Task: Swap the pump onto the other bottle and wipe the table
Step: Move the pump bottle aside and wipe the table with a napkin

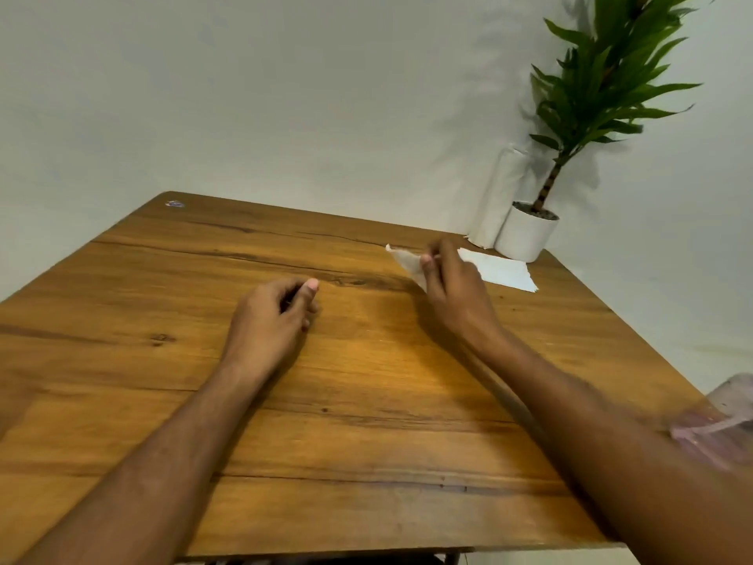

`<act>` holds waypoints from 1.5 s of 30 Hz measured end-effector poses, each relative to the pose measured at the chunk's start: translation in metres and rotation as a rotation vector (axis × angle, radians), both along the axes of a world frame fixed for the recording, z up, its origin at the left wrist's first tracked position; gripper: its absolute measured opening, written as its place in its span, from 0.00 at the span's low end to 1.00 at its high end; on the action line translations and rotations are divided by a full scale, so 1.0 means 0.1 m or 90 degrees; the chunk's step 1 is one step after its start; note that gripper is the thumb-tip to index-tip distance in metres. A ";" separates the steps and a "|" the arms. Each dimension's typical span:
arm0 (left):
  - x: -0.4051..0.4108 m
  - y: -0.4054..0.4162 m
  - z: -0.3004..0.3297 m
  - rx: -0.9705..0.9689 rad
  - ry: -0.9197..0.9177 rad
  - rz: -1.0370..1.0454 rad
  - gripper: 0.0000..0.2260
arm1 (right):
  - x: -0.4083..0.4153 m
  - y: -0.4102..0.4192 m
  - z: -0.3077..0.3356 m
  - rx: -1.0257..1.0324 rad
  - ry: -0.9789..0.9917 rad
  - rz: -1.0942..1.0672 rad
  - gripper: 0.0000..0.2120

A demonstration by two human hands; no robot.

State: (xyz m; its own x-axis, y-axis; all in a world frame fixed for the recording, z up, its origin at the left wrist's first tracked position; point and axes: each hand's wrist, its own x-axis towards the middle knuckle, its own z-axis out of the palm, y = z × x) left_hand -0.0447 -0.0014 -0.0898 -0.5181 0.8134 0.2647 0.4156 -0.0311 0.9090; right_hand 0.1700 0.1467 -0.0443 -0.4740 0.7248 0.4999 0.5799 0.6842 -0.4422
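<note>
Paper tissue [409, 263] is pinched between the thumb and fingers of the right hand [450, 285], at the far right of the wooden table [366, 401]; its free corner points left and sits at or just above the wood. A second flat sheet [503, 272] lies on the table just behind that hand, near a white plant pot [525, 236] and an upright roll of paper towel [499, 193] against the wall. The left hand [271, 320] rests near the table's middle, fingers curled narrow with the thumb raised; nothing is seen in it. No pump and no clearly identifiable bottle appear; a blurred pinkish translucent object [721, 422] at the near right edge cannot be identified. Judgement: the wiping step is in hand, with the bottle work apparently out of view or done. No spill or wet patch is discernible on the wood, so the area needing attention cannot be fixed from this view. The next move calls for pressing the tissue flat under the fingers and drawing it across the surface in overlapping passes, keeping clear of the pot and roll.
</note>
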 end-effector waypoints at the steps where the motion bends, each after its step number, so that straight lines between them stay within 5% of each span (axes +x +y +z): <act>1: 0.02 -0.02 0.02 0.016 -0.019 0.003 0.13 | 0.01 -0.25 -0.05 -0.043 -0.017 0.034 0.06; 7: 0.08 -0.08 0.09 0.058 -0.078 0.028 0.15 | 0.17 -1.14 -0.23 -0.105 -0.174 0.241 0.06; 12: 0.14 -0.41 0.22 0.239 -0.106 0.068 0.12 | 0.18 -1.21 -0.16 -0.091 -0.245 0.173 0.23; 15: -0.07 -0.61 0.19 0.053 0.046 0.053 0.08 | 0.13 -1.08 -0.21 -0.135 -0.415 0.196 0.26; 18: -0.35 -0.82 0.09 -0.154 0.192 0.017 0.15 | 0.00 -0.90 -0.26 -0.149 -0.436 0.186 0.27; 21: -0.41 -0.89 0.04 -0.156 0.154 0.048 0.27 | -0.21 -0.57 -0.19 -0.168 -0.447 0.087 0.27; 24: -0.38 -0.82 0.01 -0.189 0.191 0.052 0.27 | -0.44 -0.45 -0.17 -0.186 -0.446 0.047 0.28; 31: -0.36 -0.70 -0.05 -0.219 0.251 0.091 0.25 | -0.86 -0.88 -0.26 -0.129 -0.477 0.236 0.27; 39: -0.37 -0.71 -0.01 -0.228 0.267 0.076 0.26 | -0.99 0.28 -0.15 -0.227 -0.440 -0.043 0.29; 45: -0.32 -0.69 0.04 -0.248 0.244 0.112 0.39 | -1.59 -0.40 -0.24 -0.132 -0.460 0.198 0.27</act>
State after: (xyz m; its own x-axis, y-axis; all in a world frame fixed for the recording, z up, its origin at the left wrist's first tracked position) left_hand -0.0771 -0.0699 -0.0859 -0.5800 0.7991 0.1581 0.6866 0.3751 0.6228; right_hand 0.0108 0.1066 -0.0680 -0.8236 0.5505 -0.1367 0.5669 0.8069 -0.1661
